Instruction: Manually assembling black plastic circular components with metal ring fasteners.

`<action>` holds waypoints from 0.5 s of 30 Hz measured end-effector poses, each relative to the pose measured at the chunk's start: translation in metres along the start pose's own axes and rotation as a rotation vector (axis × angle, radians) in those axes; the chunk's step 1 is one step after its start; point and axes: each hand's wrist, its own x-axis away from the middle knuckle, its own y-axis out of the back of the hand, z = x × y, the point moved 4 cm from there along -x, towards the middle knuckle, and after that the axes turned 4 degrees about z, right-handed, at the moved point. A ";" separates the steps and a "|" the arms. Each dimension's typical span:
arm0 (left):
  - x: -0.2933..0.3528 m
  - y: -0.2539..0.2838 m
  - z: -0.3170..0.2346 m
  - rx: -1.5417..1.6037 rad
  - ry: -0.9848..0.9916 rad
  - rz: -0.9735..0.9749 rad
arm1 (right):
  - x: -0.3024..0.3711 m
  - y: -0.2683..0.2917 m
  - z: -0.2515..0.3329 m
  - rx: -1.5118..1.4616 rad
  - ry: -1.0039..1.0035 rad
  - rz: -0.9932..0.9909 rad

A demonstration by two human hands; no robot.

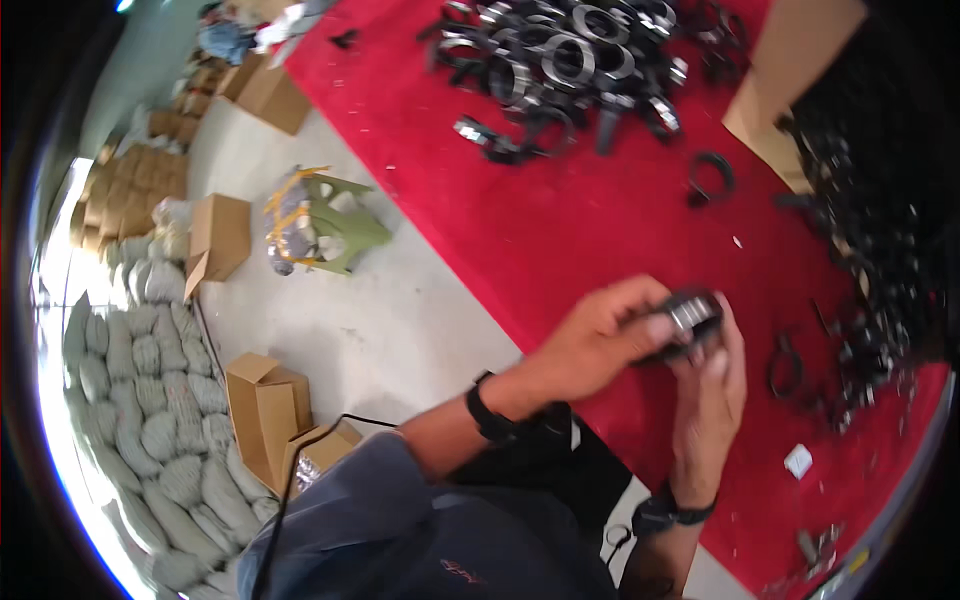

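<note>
My left hand [612, 332] and my right hand [712, 392] meet over the red-covered table [580, 235]. Between them they hold a black ring-shaped clamp [692, 318] with a shiny ribbed metal part. The left thumb presses on its near side, and the right fingers wrap round its other side and underneath. Motion blur and the fingers hide its details. Closest to my right hand lies a loose black ring [785, 368] on the cloth. Farther off, another black ring with a small tab [711, 178] lies alone.
A heap of black and silver ring clamps [570, 60] covers the table's far part. More dark parts [870, 250] spread along the right beside a cardboard box [790, 90]. A small white piece [798, 461] lies near right. On the floor at left stand a green stool [345, 225] and cardboard boxes [268, 415].
</note>
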 end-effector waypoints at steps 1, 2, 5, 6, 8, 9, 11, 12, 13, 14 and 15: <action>-0.007 -0.003 -0.010 0.026 0.013 -0.014 | -0.008 -0.002 0.017 0.021 -0.031 0.047; -0.012 -0.007 -0.022 0.062 0.032 -0.052 | -0.016 -0.009 0.036 0.034 -0.050 0.113; -0.027 -0.028 -0.067 0.113 0.035 -0.032 | -0.026 -0.014 0.096 0.273 0.006 0.082; -0.026 -0.035 -0.083 0.071 0.059 -0.021 | -0.025 -0.015 0.116 0.272 0.004 0.073; -0.028 -0.059 -0.121 0.023 0.076 -0.008 | -0.020 -0.026 0.160 0.300 -0.033 0.160; -0.027 -0.073 -0.142 -0.121 -0.011 -0.032 | -0.017 -0.034 0.182 0.255 -0.044 0.161; -0.020 -0.093 -0.182 -0.441 -0.118 -0.046 | -0.010 -0.057 0.225 0.285 0.006 0.175; -0.017 -0.105 -0.196 -0.443 -0.135 -0.048 | -0.006 -0.065 0.244 0.315 0.054 0.184; -0.012 -0.117 -0.209 -0.391 -0.124 -0.066 | -0.002 -0.069 0.255 0.283 0.071 0.172; -0.007 -0.127 -0.223 -0.339 -0.115 -0.084 | 0.003 -0.073 0.269 0.292 0.084 0.185; -0.001 -0.132 -0.231 -0.335 -0.080 -0.092 | 0.007 -0.076 0.283 0.358 0.110 0.212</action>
